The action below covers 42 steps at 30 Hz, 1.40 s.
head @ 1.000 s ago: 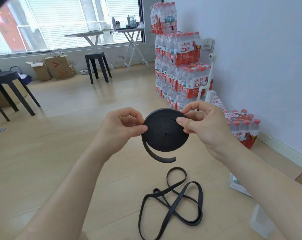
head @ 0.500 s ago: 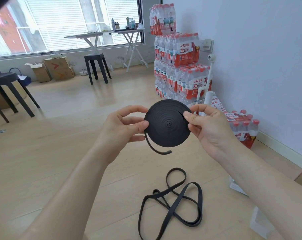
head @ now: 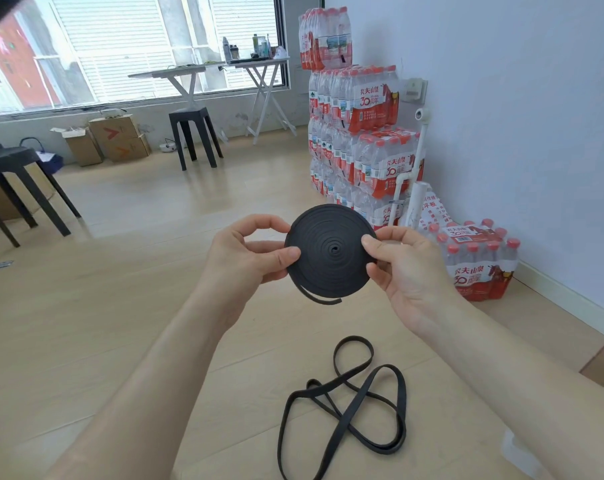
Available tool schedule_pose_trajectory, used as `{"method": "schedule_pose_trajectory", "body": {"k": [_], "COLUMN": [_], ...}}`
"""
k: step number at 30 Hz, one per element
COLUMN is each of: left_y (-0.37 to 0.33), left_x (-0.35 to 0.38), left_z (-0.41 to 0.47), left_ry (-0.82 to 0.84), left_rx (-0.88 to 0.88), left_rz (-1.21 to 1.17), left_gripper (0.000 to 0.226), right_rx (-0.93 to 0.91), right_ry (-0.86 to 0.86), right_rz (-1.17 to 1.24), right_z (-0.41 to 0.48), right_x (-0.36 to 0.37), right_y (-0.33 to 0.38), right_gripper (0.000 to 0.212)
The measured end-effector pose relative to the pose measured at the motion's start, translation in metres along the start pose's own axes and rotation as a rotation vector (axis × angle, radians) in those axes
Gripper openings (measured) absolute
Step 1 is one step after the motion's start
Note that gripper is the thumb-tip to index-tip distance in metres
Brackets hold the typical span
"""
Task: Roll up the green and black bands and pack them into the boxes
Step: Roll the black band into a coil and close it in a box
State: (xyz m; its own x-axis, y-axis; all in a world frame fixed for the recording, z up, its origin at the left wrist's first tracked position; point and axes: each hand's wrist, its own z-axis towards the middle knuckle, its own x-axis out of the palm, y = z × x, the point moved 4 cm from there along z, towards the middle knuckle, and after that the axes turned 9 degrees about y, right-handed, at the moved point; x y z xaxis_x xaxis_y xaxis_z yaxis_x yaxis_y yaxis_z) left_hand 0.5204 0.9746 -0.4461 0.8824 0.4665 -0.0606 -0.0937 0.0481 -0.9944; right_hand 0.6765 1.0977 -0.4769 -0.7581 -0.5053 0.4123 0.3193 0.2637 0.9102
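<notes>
Head camera, reading from the left of the rolled black band [head: 331, 251], which I take as my marker: far to its left and beyond it stand two black stools [head: 193, 133] and three cardboard boxes [head: 113, 140] under the window [head: 120, 46]. Whether those are the packing boxes I cannot tell. Just left of the roll is my left hand [head: 255, 251], thumb on the near face and fingers curled behind the rim, pinching it so the turns cannot spring loose. The roll itself is in the air between my hands, flat face towards me, so I can check that the spiral lies even. One short tail [head: 319, 299] hangs free under it, so I judge the winding nearly done. Just right of the roll, my right hand [head: 408, 268] pinches the opposite rim the same way, thumb in front. Below the roll, on the floor [head: 85, 323], lies a loose black band [head: 345, 403] in tangled loops, left there for its turn, I judge. Count: two hands, one roll, one loose band as far as I can tell, no green band in view.
</notes>
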Motion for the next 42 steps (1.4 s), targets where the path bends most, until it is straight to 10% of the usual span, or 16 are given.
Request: {"method": "schedule_pose_trajectory", "body": {"k": [6,13,42], "left_y": [-0.015,-0.01,0.009], "left_x": [-0.001,0.019,0.009], "left_z": [-0.005,-0.008,0.005], "left_ry": [0.015,0.201,-0.024], "left_rx": [0.105,0.134,0.047], "left_rz": [0.529,0.896,-0.253], "left_gripper": [0.032,0.031,0.012], "right_rx": [-0.309,-0.432,-0.066], "right_ry": [0.088,0.494,0.017], "right_rz": [-1.079,-1.366,-0.188], "right_z": [-0.002,-0.019,0.007], "right_x": [-0.001,0.038,-0.007], "right_y": [0.03,0.007,0.019], "right_gripper": [0.021,0.022,0.015]}}
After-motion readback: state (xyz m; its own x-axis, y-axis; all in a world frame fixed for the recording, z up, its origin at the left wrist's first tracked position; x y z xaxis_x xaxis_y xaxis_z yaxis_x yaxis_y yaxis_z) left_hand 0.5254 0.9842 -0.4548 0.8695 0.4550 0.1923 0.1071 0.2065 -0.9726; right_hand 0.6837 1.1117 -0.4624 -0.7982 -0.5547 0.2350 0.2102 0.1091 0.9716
